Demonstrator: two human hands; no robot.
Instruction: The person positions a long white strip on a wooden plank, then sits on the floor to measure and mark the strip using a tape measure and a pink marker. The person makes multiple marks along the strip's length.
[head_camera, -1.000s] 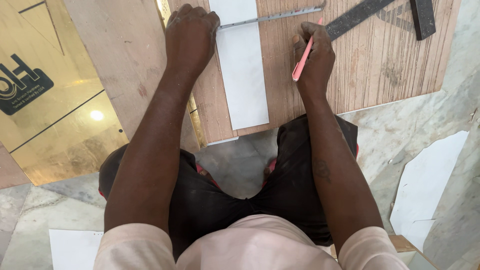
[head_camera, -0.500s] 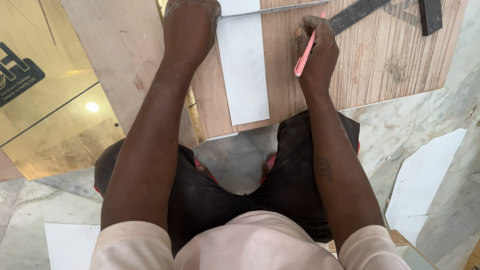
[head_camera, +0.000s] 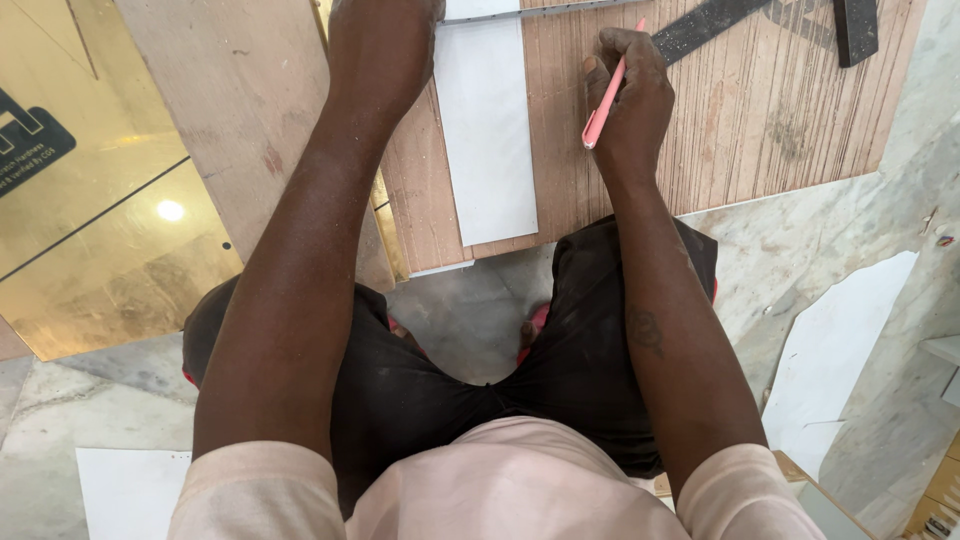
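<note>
While the person crouched over the wooden board (head_camera: 760, 130) that lay on the marble floor (head_camera: 800, 250), the left hand (head_camera: 385, 40) pressed flat, fingers closed down, on the near end of a thin metal ruler (head_camera: 540, 10) where it crossed the white strip (head_camera: 487, 140). The right hand (head_camera: 630, 100) was closed around a pink pencil (head_camera: 607, 100), tip up toward the ruler near the board's far edge. For a clean line, the judgement was that the left hand should bear down firmly so the ruler could not pivot, with the pencil kept tight against its edge. A black square (head_camera: 740, 20) lay at the board's far right corner, near the right hand, and could obstruct a long stroke. The white strip ran from the board's far edge to its near edge, slightly overhanging. Open board remained right of the strip; a gold sheet (head_camera: 110, 230) lay beyond the board's left edge.
</note>
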